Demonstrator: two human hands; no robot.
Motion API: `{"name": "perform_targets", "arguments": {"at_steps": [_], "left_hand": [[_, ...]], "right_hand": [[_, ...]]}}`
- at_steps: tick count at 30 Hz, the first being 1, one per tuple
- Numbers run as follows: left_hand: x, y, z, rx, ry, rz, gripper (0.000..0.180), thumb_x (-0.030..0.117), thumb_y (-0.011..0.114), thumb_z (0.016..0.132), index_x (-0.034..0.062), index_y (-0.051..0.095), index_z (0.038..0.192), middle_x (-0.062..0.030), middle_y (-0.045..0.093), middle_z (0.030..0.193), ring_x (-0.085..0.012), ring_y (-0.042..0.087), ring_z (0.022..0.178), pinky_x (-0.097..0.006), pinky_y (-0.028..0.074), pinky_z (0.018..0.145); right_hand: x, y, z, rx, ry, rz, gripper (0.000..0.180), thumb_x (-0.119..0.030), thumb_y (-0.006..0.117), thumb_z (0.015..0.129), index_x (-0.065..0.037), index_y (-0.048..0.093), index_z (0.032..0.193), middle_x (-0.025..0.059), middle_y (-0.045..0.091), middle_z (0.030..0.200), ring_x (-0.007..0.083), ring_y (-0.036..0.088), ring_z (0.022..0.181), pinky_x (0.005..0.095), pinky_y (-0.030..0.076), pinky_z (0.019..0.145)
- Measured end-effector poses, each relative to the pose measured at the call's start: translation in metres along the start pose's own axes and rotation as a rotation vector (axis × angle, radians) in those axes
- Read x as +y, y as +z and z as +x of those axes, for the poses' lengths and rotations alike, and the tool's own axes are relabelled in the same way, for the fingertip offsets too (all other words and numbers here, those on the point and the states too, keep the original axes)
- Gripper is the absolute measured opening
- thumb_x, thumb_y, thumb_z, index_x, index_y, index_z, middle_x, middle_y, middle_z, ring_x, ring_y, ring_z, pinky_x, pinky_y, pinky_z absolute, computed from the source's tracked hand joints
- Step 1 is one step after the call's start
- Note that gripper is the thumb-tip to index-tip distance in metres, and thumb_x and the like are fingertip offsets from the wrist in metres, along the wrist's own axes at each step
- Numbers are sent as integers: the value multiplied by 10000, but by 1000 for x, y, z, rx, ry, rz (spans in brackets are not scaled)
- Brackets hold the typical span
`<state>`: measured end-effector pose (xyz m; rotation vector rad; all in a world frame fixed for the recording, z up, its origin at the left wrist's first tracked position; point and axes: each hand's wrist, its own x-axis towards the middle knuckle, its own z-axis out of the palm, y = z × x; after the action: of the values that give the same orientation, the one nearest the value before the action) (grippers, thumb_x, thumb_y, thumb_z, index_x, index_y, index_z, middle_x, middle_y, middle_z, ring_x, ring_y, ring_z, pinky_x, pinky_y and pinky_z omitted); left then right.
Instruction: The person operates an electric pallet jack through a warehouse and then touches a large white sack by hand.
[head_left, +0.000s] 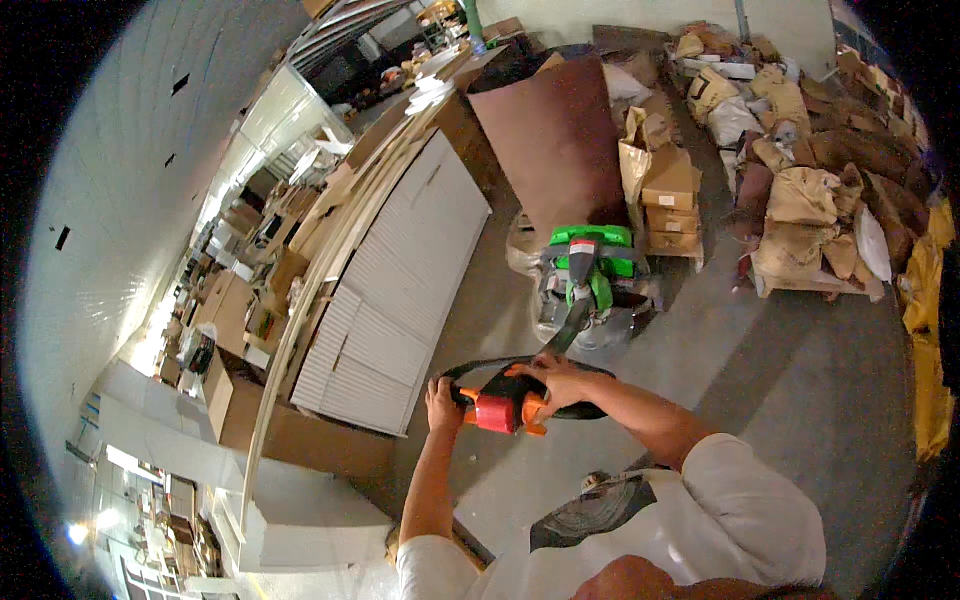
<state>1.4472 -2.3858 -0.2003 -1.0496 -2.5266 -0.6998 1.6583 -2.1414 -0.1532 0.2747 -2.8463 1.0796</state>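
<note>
My left hand [443,405] is wrapped round the left side of the black loop handle of a pallet jack. My right hand [556,380] grips the same handle on its other side, beside an orange lever. The control head [497,412] between them is red with orange levers. From it a dark tiller arm [570,330] runs forward to the green and black body of the pallet jack [592,250]. Directly beyond that body stands a tall brown container or wrapped load [555,140]. Its base and the jack's forks are hidden.
To the left, a white ribbed panel [400,290] leans along stacked boards and boxes. Brown cartons [672,200] stand right of the tall load. Farther right, a wooden pallet [815,285] bears several sacks [800,205]. Yellow material [930,340] lines the right edge. Grey floor [700,340] shows between.
</note>
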Motion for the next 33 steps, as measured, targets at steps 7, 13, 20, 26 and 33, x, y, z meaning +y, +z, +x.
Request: {"name": "perform_targets", "arguments": {"at_steps": [7,13,20,26,33], "left_hand": [[3,-2,3,32,37,42,518,15,696,612,104,495,1082,-155,440,1236,-367,430,1146,-456,381,943],[10,2,5,39,17,-67,486,-3,671,613,102,514,1061,-150,461,1216,-365,408,1172,-459,358,964],[-18,10,12,33,-20,-143,417,55,659,650,87,516,1040,-160,464,1208,-360,414,1168,-455,367,951],[-17,15,18,34,-45,-277,449,44,674,637,91,523,1057,-158,480,1176,-376,450,1114,-449,391,926],[9,9,17,42,8,-135,434,64,696,640,82,520,1036,-163,481,1156,-389,472,1076,-451,409,903]], "right_hand": [[14,12,10,48,26,-79,1135,-590,798,430,-347,237,1386,229,398,1296,475,277,1241,581,193,1024],[-7,-15,0,-225,235,-68,1275,-636,768,485,-169,74,1448,242,454,1237,368,436,1157,450,396,915],[-21,-17,4,-366,280,110,1282,-555,782,553,-132,-53,1429,155,625,865,261,600,746,360,477,654],[-15,-4,5,-302,284,270,1285,-277,819,611,-163,-188,1401,130,592,652,219,551,491,338,454,442],[-19,-17,1,-276,285,157,1277,-269,814,628,-194,-200,1401,153,614,686,229,572,507,348,450,440]]}}
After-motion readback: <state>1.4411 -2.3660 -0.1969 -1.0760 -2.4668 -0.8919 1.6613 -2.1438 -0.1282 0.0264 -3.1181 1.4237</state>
